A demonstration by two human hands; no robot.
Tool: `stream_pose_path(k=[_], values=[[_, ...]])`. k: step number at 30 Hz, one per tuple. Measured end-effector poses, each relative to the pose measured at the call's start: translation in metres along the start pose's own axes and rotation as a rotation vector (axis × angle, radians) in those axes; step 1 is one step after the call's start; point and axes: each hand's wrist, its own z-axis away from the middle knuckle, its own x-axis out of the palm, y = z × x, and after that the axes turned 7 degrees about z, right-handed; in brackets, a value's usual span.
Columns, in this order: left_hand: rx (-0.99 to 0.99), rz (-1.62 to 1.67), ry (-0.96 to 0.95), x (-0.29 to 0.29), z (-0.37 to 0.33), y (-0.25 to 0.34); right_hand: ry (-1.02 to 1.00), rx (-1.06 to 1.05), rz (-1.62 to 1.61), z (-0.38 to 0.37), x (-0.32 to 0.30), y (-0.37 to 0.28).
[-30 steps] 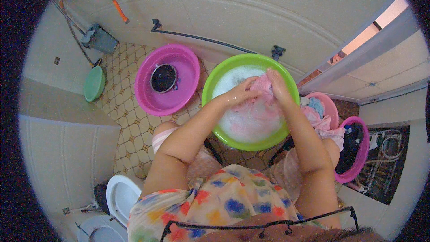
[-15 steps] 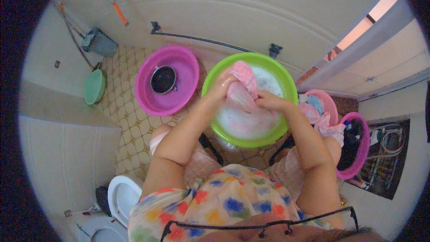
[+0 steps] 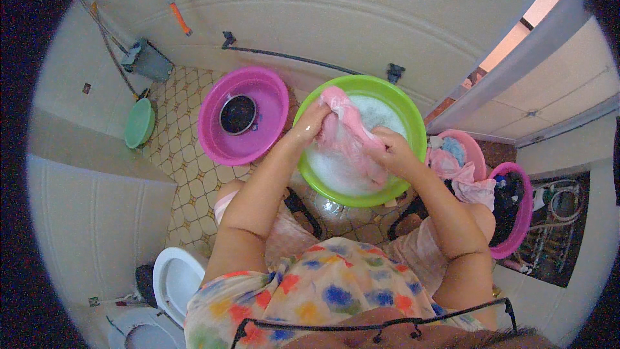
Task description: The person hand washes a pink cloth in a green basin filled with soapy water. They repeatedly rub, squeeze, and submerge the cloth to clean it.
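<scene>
A wet pink garment stretches between my two hands above a lime-green basin of sudsy water. My left hand grips its left part near the basin's left rim, fingers closed round the cloth. On the other side, my right hand pinches the garment's right edge inside the basin. The lower part of the cloth hangs down to the foam, so its end is partly hidden there. Suds wet the left wrist.
Left of the green basin stands a magenta basin with a dark round pan in it. At right, a pink basin holds clothes, beside another magenta tub with dark clothes. A toilet is at lower left.
Both hands have shifted slightly; the left moved a little left, and the right turned with its fingers higher. The garment is now spread wider between them instead of bunched.
</scene>
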Motion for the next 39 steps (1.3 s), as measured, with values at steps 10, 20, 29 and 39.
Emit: stream_pose_path(k=[10,20,29,39], values=[[-0.219,-0.317,0.130,0.007,-0.012,0.001,0.434,0.670,-0.862,-0.007,0.005,0.068],[0.220,-0.844,0.181,-0.010,-0.074,-0.114,0.034,0.401,-0.035,-0.043,0.042,0.081],[-0.050,0.662,0.196,0.009,-0.099,-0.126,0.551,0.427,-0.156,-0.059,0.076,0.122],[-0.228,-0.380,-0.117,0.018,-0.095,-0.105,0.187,0.084,0.453,-0.049,0.081,0.049]])
